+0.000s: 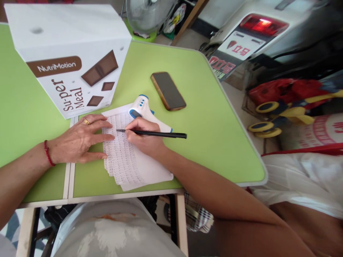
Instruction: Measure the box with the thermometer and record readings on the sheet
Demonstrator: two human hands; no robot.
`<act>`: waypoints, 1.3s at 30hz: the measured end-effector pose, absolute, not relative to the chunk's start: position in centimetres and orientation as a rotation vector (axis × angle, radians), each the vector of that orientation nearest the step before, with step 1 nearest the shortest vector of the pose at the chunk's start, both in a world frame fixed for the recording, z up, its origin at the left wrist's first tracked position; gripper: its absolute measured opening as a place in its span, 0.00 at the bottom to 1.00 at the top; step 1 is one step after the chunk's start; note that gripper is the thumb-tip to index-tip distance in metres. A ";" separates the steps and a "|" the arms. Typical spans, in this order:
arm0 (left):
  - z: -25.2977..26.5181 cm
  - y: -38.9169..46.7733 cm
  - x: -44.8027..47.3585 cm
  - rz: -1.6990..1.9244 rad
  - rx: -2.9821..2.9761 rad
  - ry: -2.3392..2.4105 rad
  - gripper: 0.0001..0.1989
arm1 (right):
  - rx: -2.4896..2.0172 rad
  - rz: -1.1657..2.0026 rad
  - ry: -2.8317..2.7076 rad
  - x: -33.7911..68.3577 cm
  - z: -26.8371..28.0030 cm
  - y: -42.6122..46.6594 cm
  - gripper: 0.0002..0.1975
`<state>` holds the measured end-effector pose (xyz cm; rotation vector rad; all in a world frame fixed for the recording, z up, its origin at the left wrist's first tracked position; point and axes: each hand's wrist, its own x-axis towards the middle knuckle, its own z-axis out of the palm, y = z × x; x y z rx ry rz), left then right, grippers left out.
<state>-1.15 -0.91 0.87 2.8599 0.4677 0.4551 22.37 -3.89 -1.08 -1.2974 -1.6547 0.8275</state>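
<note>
My right hand grips a black pen, its tip at the written part of a white paper sheet. Rows of small handwriting cover the left part of this top sheet, and more sheets lie fanned beneath it. My left hand lies flat with fingers apart, its fingertips on the paper's left edge. It wears a gold ring, and a red bracelet circles the wrist. Just beyond my right hand lies a white and blue infrared thermometer, partly on the paper and partly hidden by the hand.
A large white NutriMotion box stands at the table's back left. A phone in a brown case lies right of it on the green folding table. Beyond the table are a fan, a white scooter and yellow-handled scissors.
</note>
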 end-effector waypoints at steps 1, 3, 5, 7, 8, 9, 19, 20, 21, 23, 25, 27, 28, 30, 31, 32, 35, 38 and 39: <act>0.9 -0.9 -1.2 0.453 2.856 0.471 0.22 | -1.317 0.820 -1.652 22.4 -1.1 -3.9 0.02; 0.8 -0.9 -1.2 0.452 2.845 0.477 0.22 | -1.356 0.800 -1.649 22.4 -1.1 -3.9 0.02; 0.8 -0.9 -1.2 0.446 2.831 0.486 0.21 | -1.375 0.782 -1.651 22.4 -1.1 -3.8 0.02; 0.8 -0.9 -1.2 0.443 2.820 0.490 0.21 | -1.372 0.779 -1.666 22.4 -1.1 -3.8 0.02; 0.8 -0.9 -1.2 0.443 2.818 0.489 0.21 | -1.365 0.783 -1.678 22.4 -1.1 -3.8 0.02; 0.8 -0.9 -1.2 0.445 2.819 0.488 0.22 | -1.355 0.789 -1.689 22.4 -1.1 -3.8 0.02; 0.9 -0.9 -1.2 0.435 2.846 0.478 0.22 | -1.340 0.782 -1.659 22.4 -1.1 -3.8 0.03; 0.9 -0.9 -1.2 0.435 2.847 0.478 0.22 | -1.350 0.774 -1.663 22.4 -1.0 -3.8 0.03; 0.9 -0.9 -1.2 0.434 2.849 0.478 0.22 | -1.358 0.768 -1.668 22.4 -1.0 -3.8 0.03; 0.9 -0.9 -1.2 0.433 2.855 0.475 0.22 | -1.356 0.758 -1.673 22.4 -1.0 -3.8 0.03; 0.9 -0.9 -1.2 0.432 2.860 0.468 0.22 | -1.342 0.754 -1.684 22.4 -1.0 -3.8 0.03; 0.9 -0.9 -1.2 0.439 2.864 0.461 0.23 | -1.322 0.752 -1.701 22.5 -1.1 -3.8 0.03; 0.9 -0.9 -1.2 0.441 2.865 0.460 0.23 | -1.309 0.750 -1.706 22.5 -1.1 -3.8 0.03; 0.9 -0.9 -1.2 0.439 2.864 0.462 0.23 | -1.283 0.755 -1.713 22.6 -1.2 -3.7 0.04; 1.0 -0.9 -1.2 0.437 2.862 0.463 0.23 | -1.274 0.760 -1.714 22.6 -1.2 -3.7 0.04; 1.0 -0.9 -1.2 0.432 2.859 0.464 0.23 | -1.270 0.767 -1.711 22.6 -1.3 -3.7 0.03; 1.1 -0.9 -1.3 0.414 2.853 0.465 0.22 | -1.277 0.783 -1.656 22.6 -1.5 -3.6 0.04; 1.2 -0.9 -1.3 0.404 2.855 0.471 0.22 | -1.295 0.796 -1.589 22.5 -1.6 -3.6 0.04; 1.1 -0.9 -1.3 0.403 2.857 0.473 0.22 | -1.298 0.801 -1.578 22.5 -1.6 -3.5 0.04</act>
